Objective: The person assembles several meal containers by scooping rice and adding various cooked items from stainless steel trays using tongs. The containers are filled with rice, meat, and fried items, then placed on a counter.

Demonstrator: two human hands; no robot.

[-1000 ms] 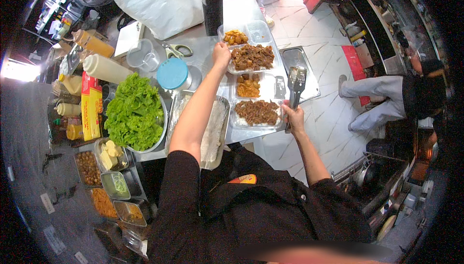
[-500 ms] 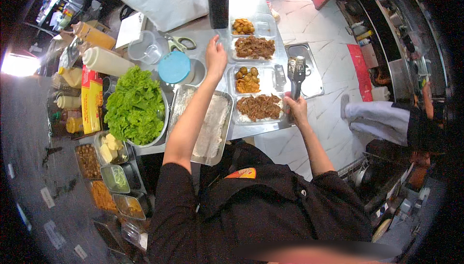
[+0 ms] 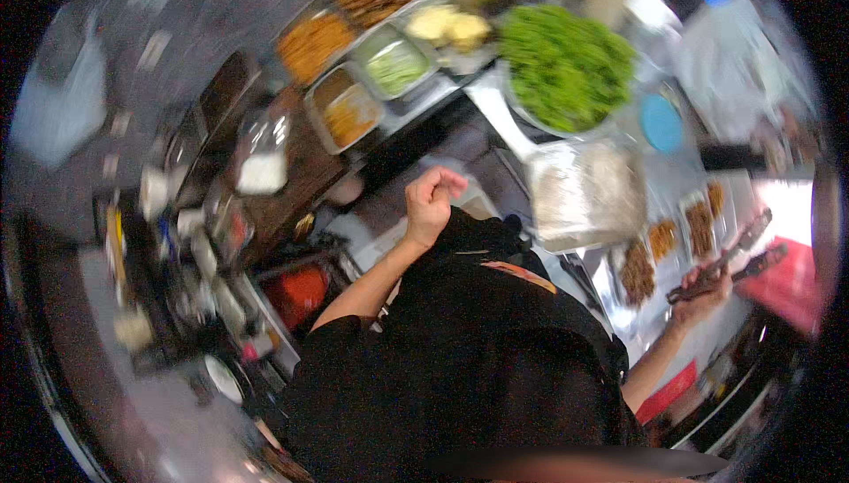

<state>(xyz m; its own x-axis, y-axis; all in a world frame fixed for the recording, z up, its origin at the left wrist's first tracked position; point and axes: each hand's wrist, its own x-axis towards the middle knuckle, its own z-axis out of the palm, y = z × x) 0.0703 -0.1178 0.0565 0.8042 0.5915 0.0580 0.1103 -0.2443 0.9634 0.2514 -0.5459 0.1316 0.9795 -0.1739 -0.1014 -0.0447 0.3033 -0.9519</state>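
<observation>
In my right hand (image 3: 703, 304) is a pair of dark tongs (image 3: 741, 264), its two arms spread and pointing away to the right. Just left of that hand lie meal boxes with browned shredded meat (image 3: 637, 275) and an orange side dish (image 3: 662, 241). My left hand (image 3: 429, 209) hovers in front of my body, fingers curled in, with nothing visible in it. It is apart from the counter. Between the two hands, farther off, sits a metal tray (image 3: 588, 195) with a shiny clear covering. The view is smeared by motion.
Beyond the tray stands a bowl of green lettuce (image 3: 566, 67), with a blue-lidded tub (image 3: 661, 124) beside it. Metal pans hold orange shreds (image 3: 314, 45), pale green shreds (image 3: 398, 69) and yellow chunks (image 3: 447, 25). A whitish plastic bag (image 3: 738, 63) lies far right. A red-filled container (image 3: 296, 295) is at left.
My body and view have turned left, so the counter now lies to the right. My left hand has come off the counter and curled. The tongs stay in my right hand.
</observation>
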